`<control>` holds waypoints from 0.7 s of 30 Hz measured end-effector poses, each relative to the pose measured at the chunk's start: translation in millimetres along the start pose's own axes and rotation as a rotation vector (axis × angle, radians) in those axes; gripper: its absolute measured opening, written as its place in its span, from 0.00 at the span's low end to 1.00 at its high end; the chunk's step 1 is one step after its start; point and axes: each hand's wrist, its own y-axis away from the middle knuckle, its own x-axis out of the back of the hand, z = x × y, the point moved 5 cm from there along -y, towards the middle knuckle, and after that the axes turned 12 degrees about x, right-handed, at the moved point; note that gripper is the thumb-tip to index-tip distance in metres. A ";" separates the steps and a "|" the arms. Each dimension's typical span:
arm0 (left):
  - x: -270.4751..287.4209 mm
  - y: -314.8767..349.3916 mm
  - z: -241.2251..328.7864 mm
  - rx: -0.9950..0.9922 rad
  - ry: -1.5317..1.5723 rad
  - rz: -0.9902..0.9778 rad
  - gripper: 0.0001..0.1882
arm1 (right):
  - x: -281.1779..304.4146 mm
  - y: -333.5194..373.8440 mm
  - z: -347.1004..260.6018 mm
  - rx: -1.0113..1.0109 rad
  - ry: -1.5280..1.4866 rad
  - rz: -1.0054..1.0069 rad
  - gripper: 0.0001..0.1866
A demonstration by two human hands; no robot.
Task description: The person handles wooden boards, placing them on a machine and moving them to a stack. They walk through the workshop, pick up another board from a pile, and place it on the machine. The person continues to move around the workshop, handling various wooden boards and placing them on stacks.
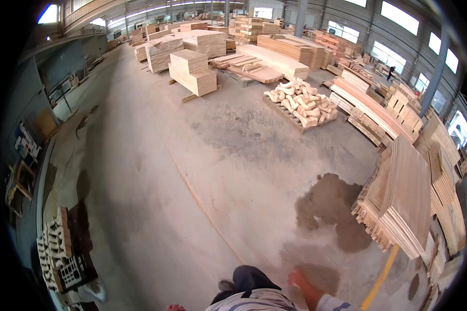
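My right hand (299, 280) hangs low beside my dark trousers (251, 278), below a striped sleeve. It is smeared, and its fingers do not show clearly; no object shows in it. Of my left hand (175, 308) only a small part shows at the lower edge, with its fingers mostly hidden. Neither hand touches any of the wood around. Nearest to my right hand are a dark wet patch (321, 205) on the concrete floor (218, 171) and a stack of thin wooden boards (407, 194) at the right.
Ahead, a pallet bears a heap of curved wooden pieces (303, 101). Behind it stand a stepped wooden block (194, 72) and long board stacks (275, 59). At left are light curved parts (52, 249) near a wall. A yellow line (381, 277) crosses the floor; a distant person (390, 72) stands far right.
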 end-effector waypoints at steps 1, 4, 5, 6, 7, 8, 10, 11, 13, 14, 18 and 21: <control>9.5 -2.1 45.2 -0.057 0.058 -0.009 0.08 | -15.7 -0.4 -23.9 0.046 0.063 -0.093 0.08; 30.0 -24.2 180.8 -0.439 -0.144 -0.001 0.07 | -63.6 -5.5 -105.7 0.197 0.679 -0.388 0.08; 30.3 -41.6 226.0 -0.698 -0.449 0.039 0.07 | -75.2 -16.9 -127.2 0.241 0.965 -0.486 0.08; 26.1 -53.8 259.9 -0.950 -0.756 0.081 0.07 | -91.9 -32.7 -163.7 0.444 1.105 -0.377 0.10; 35.9 -77.1 278.2 -0.734 -0.462 -0.012 0.07 | -111.8 -74.8 -176.2 0.353 0.836 -0.332 0.11; 37.8 -90.7 300.6 -0.511 -0.184 -0.110 0.07 | -135.1 -115.9 -187.0 0.247 0.559 -0.274 0.12; 44.0 -115.7 337.9 -0.280 -0.008 -0.157 0.07 | -197.7 -197.7 -297.9 0.638 1.073 -0.256 0.12; 56.7 -129.2 334.9 -0.225 -0.136 -0.130 0.07 | -227.8 -243.1 -334.7 0.581 0.899 -0.174 0.13; 63.1 -125.0 367.8 -0.092 -0.159 -0.029 0.07 | -280.0 -318.2 -458.9 0.552 0.512 0.002 0.13; 36.5 -109.8 408.2 -0.007 -0.094 -0.009 0.07 | -295.9 -364.3 -491.4 0.475 0.352 0.077 0.13; 55.2 -139.1 474.7 -0.170 -0.104 -0.027 0.09 | -363.9 -381.4 -807.1 0.698 0.035 -0.223 0.13; 47.6 -149.4 546.5 -0.020 0.207 -0.035 0.10 | -424.2 -417.7 -908.2 0.757 0.020 -0.329 0.15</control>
